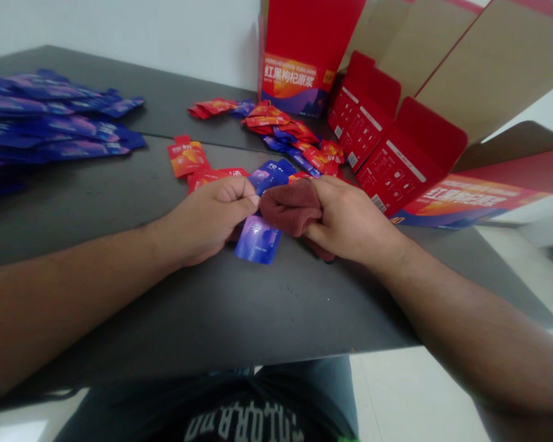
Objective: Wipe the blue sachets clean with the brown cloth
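Near the middle of the dark table, my left hand is closed, its thumb and fingers pinching something by the edge of the cloth, too hidden to name. My right hand grips a folded brown-red cloth. A blue-purple sachet shows below the cloth, between the hands. Another blue sachet lies just behind them. Red-orange sachets lie behind my left hand, and a mixed red and blue pile spreads farther back.
Many blue sachets lie stacked on the table at the left. Open red cartons, one upright and others with raised flaps, stand at the back right. A white wall is behind.
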Demonstrator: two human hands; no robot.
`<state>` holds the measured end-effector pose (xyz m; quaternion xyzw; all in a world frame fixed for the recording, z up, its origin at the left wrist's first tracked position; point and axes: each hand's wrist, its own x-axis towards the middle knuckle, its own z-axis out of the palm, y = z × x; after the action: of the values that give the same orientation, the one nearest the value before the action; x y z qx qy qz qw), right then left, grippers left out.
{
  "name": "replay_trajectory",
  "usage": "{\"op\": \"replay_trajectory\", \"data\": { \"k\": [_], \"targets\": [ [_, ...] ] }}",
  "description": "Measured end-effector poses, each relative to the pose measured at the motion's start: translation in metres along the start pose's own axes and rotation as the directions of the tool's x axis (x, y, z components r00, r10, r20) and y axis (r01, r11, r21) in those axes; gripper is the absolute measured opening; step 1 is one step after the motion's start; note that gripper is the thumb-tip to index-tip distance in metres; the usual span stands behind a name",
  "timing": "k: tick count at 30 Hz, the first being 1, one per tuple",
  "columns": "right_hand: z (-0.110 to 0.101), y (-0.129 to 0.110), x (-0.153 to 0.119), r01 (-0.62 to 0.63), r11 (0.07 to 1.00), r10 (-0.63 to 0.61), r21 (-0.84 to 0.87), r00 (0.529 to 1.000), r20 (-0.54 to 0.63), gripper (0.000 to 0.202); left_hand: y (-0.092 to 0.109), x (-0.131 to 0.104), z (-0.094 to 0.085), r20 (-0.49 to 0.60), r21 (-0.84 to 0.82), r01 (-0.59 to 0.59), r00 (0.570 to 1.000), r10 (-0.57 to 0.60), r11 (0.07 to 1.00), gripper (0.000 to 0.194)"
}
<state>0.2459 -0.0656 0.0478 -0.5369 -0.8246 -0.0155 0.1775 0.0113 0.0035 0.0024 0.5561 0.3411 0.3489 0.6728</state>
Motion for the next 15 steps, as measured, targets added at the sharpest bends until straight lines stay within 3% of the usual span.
{"op": "replay_trajectory", "data": {
  "k": [2, 7, 9, 13, 15],
  "targets": [
    [0.001, 0.001, 0.0, -0.003, 1.0, 0.004, 0.008, 1.0, -0.014, 0.029, 0.0, 0.0, 0.0, -0.018, 0.033, 0.003, 1.0, -0.003, 0.999, 0.021],
    [-0.004, -0.01, -0.003, 0.182, 0.979, -0.195, 0.087, 0.965, 0.174, 0.02, 0.001, -0.001, -0.001, -0.02, 0.052, 0.0, 1.0, 0.001, 0.999, 0.019],
    [-0.004, -0.01, -0.002, 0.148, 0.987, -0.157, 0.067, 0.973, 0.166, 0.022, 0.0, -0.001, -0.001, -0.011, 0.036, 0.01, 1.0, -0.009, 0.999, 0.019],
    [0.0, -0.001, 0.0, -0.034, 0.999, 0.034, 0.014, 0.999, 0.004, 0.031, 0.0, 0.0, -0.001, -0.021, 0.057, 0.005, 1.0, -0.004, 0.998, 0.02],
    [0.0, 0.0, 0.001, -0.035, 0.999, 0.035, 0.021, 0.999, -0.003, 0.031, 0.0, 0.0, -0.002, -0.02, 0.067, 0.001, 1.0, 0.001, 0.998, 0.02]
  ]
}}
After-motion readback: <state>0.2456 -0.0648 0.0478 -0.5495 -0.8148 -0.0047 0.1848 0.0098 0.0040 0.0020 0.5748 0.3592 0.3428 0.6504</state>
